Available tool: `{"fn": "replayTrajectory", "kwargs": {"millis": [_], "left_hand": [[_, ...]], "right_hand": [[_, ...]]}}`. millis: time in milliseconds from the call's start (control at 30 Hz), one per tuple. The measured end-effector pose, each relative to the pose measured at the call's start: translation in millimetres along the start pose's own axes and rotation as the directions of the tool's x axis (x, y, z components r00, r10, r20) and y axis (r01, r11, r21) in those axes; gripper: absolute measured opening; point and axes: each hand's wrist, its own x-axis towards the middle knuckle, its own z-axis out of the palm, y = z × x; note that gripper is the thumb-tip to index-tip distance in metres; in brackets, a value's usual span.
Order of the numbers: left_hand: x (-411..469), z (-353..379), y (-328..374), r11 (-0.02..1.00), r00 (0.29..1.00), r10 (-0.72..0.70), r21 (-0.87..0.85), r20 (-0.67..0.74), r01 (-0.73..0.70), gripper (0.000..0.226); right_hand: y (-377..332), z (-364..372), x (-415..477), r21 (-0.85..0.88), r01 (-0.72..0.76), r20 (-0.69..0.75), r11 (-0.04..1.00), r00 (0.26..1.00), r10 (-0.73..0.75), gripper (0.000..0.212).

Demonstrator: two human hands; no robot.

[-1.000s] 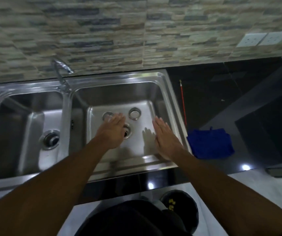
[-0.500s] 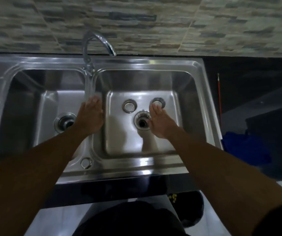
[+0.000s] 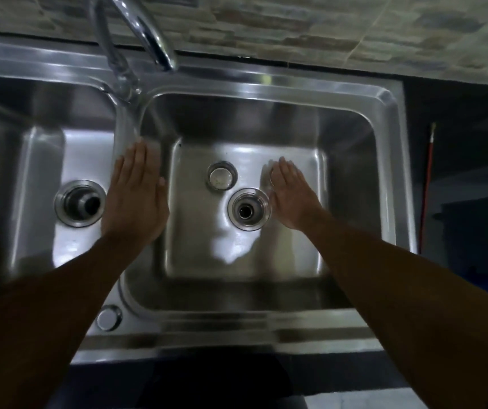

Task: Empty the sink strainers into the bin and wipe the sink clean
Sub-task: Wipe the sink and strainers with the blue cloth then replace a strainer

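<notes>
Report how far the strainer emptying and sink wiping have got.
Done: one strainer already lies loose on the right basin floor beside its open drain. Whether it was emptied cannot be told. In hand: nothing; the left hand is flat over the divider, and the right hand reaches over a second ring beside the drain. Left: the left basin's drain looks untouched, and no wiping cloth is in view.

Double steel sink (image 3: pixel 266 84): left hand (image 3: pixel 135 199) lies flat and empty over the divider between basins. Right hand (image 3: pixel 291 196), flat and empty, is in the right basin beside its open drain (image 3: pixel 248 209); a loose strainer (image 3: pixel 221 176) lies just behind the drain.
</notes>
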Motion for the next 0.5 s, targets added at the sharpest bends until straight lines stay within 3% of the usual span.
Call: {"fn": "replayTrajectory", "kwargs": {"millis": [267, 400, 500], "left_hand": [[1.8, 8.9, -7.4, 0.999, 0.998, 0.011, -0.036, -0.058, -0.013, 0.061], [2.7, 10.2, -8.6, 1.0, 0.999, 0.019, -0.01, -0.042, -0.019, 0.064], [2.5, 9.2, -8.2, 1.0, 0.999, 0.014, -0.009, -0.035, -0.015, 0.065]], "right_hand": [[26.3, 19.7, 33.9, 0.009, 0.009, -0.088, 1.0, 0.996, -0.008, 0.076], [32.8, 26.8, 38.5, 0.074, 0.01, -0.095, 0.997, 0.995, -0.003, 0.088], [33.8, 30.3, 37.9, 0.142, 0.012, -0.136, 0.99, 0.991, 0.007, 0.086]]}}
